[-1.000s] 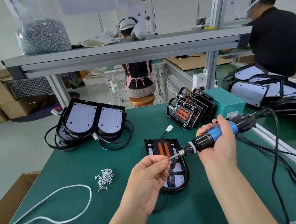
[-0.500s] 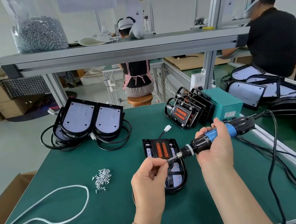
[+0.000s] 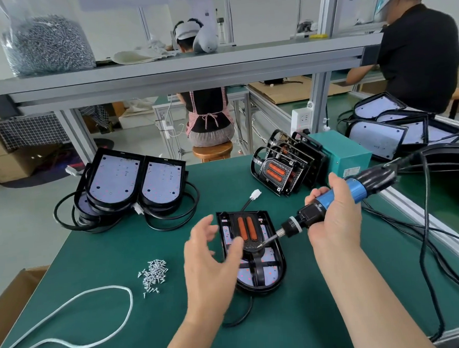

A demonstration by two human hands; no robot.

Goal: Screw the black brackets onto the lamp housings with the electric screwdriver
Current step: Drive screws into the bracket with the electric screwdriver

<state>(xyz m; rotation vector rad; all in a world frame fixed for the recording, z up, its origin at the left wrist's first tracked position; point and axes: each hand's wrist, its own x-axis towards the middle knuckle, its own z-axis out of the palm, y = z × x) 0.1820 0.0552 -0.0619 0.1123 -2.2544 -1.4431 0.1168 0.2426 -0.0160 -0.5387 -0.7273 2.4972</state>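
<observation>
1. Now my right hand (image 3: 334, 221) grips the electric screwdriver (image 3: 310, 217), fingers wrapped around it.
2. Its tip touches the black bracket (image 3: 246, 227) on the lamp housing (image 3: 271, 276), flat on the green table (image 3: 120, 246).
3. My left hand (image 3: 209, 262) is spread open beside the bracket, holding nothing.
4. Loose screws (image 3: 154, 273) lie to the left.

Bare mat (image 3: 99, 255) lies between the lamp stack (image 3: 122, 184) at back left and the screws (image 3: 153, 274); a white cord (image 3: 71, 315) loops nearer the front. The housing (image 3: 271, 275) fills the middle. Black cables (image 3: 423, 243) cross the right side. Brackets (image 3: 278, 171) and a green box (image 3: 347, 154) block the back right, under a shelf (image 3: 164, 73).
</observation>
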